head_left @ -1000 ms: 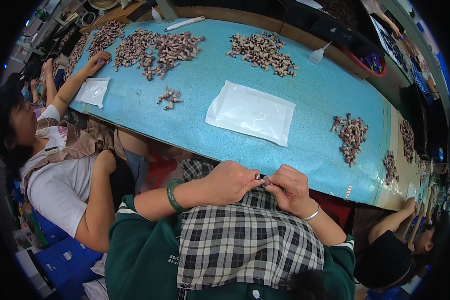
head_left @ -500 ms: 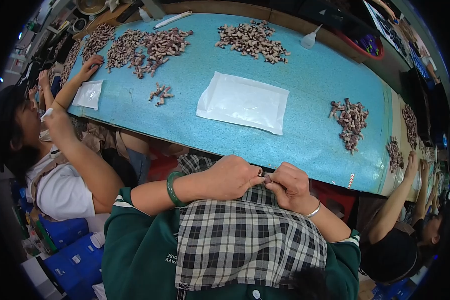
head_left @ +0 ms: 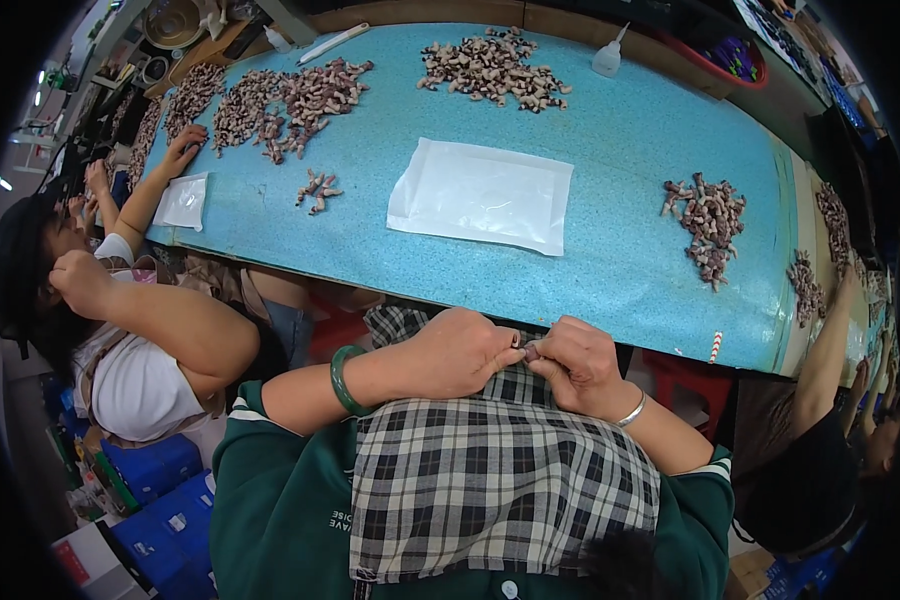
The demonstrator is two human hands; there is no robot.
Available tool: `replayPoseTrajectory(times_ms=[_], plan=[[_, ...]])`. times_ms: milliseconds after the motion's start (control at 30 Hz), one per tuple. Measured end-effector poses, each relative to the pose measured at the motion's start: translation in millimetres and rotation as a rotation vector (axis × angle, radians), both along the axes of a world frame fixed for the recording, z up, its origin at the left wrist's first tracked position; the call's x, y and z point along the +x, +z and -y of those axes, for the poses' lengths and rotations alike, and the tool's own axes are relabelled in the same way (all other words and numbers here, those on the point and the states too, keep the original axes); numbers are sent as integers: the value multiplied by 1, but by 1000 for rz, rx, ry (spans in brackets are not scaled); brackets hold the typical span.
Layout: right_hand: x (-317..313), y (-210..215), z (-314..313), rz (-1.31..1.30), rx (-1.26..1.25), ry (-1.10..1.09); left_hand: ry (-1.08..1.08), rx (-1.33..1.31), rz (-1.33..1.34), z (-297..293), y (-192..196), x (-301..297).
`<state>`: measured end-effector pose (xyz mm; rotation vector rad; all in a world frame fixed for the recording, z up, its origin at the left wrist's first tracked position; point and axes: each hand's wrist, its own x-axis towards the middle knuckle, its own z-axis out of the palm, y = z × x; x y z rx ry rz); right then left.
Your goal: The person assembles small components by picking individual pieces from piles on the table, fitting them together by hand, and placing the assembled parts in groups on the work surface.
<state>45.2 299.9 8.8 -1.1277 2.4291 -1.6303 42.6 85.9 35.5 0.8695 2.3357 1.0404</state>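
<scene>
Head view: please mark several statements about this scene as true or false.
1. The left hand and right hand hold a small purplish piece between them. True.
2. A green bangle circles the left wrist. True.
3. The right wrist is bare. False: it wears a silvery bangle.
4. The large white packet stands upright. False: the packet lies flat on the blue tabletop.
5. The red-and-white striped stick lies near the tabletop's near edge. True.

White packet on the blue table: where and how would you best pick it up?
I'd pinch the white packet at a corner of its near long edge, coming in low from the near side of the blue table. It lies flat and broad, so its edge likely pinches more easily than its wide middle.
</scene>
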Motion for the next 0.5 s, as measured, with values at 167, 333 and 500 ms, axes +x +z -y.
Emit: replayPoseTrajectory(times_ms=[167,333,500], plan=[[2,-3,-2,19,12,-14,-8,-4,17,-2,0,0],[4,-4,-2,14,-9,-32,-11,-15,39,-4,0,-1],[5,-5,-2,19,-17,-31,-9,-5,20,-3,-4,0]])
